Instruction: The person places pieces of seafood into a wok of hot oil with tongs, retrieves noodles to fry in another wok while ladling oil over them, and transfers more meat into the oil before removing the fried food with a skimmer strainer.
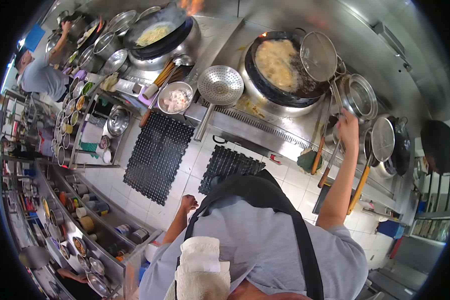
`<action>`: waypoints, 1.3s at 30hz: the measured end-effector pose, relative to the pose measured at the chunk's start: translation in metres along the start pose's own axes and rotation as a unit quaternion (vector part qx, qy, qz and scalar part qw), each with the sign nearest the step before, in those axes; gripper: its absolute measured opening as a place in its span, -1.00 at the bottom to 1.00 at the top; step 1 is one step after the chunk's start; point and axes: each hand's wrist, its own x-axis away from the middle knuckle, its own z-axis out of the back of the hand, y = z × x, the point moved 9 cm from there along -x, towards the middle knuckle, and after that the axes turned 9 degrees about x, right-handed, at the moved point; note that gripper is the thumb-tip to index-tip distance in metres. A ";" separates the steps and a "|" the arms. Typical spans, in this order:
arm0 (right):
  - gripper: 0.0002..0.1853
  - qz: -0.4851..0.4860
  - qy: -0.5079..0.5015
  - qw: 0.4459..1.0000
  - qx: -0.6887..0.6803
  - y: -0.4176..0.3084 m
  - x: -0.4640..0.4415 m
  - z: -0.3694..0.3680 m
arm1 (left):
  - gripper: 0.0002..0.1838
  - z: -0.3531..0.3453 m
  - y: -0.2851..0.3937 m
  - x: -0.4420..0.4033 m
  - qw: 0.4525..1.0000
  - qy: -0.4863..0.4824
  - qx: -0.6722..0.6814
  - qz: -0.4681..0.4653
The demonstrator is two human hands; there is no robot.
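Observation:
My right hand is closed around the handle of a round wire-mesh strainer. The strainer's head is over the right edge of a black wok, where pale golden food lies in bubbling dark oil. At the lower left my left hand hangs beside my apron with its fingers curled, holding nothing visible. A perforated ladle rests on the stove edge left of the wok, beside a bowl of pale pieces.
Another wok with noodles steams at the upper left, flames behind it. A co-worker stands at the far left. Pots and a second strainer are at the right. Black mats lie on the floor.

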 end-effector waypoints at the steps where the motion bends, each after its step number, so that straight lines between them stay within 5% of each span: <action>1: -0.61 -0.012 0.006 1.000 0.018 0.001 -0.016 0.000 | -0.82 0.002 0.001 -0.002 1.000 -0.007 -0.017 -0.016; 3: -0.62 -0.037 0.023 0.999 -0.012 0.027 -0.054 -0.017 | -0.82 0.010 0.003 -0.008 0.996 0.038 0.066 0.042; 5: -0.57 -0.059 -0.016 0.995 -0.084 0.044 -0.085 -0.049 | -0.80 0.010 0.012 0.004 0.936 0.138 0.263 0.188; 13: -0.62 -0.134 -0.149 0.896 -0.396 0.044 -0.094 -0.140 | -0.75 0.001 0.046 0.021 0.932 0.158 0.261 0.194; 16: -0.64 -0.157 -0.165 0.871 -0.435 0.028 -0.074 -0.145 | -0.77 -0.004 0.033 0.022 0.989 0.082 0.094 0.079; 27: -0.54 -0.010 -0.083 0.977 -0.195 -0.037 -0.004 -0.086 | -0.84 0.000 0.041 0.045 0.973 0.111 0.111 0.170; 30: -0.55 0.011 -0.042 0.993 -0.114 -0.046 0.008 -0.068 | -0.81 0.009 -0.005 0.010 0.992 0.055 0.087 0.071; 35: -0.56 0.022 0.031 0.999 0.033 -0.036 0.010 -0.012 | -0.79 0.025 0.033 -0.012 0.987 0.002 0.021 -0.161; 37: -0.55 0.019 0.044 0.996 0.073 -0.031 0.010 0.011 | -0.79 0.030 0.033 -0.015 0.987 -0.006 0.022 -0.159; 39: -0.55 0.002 0.047 0.990 0.130 -0.017 0.005 0.024 | -0.79 0.029 0.015 -0.017 0.997 0.009 0.044 -0.057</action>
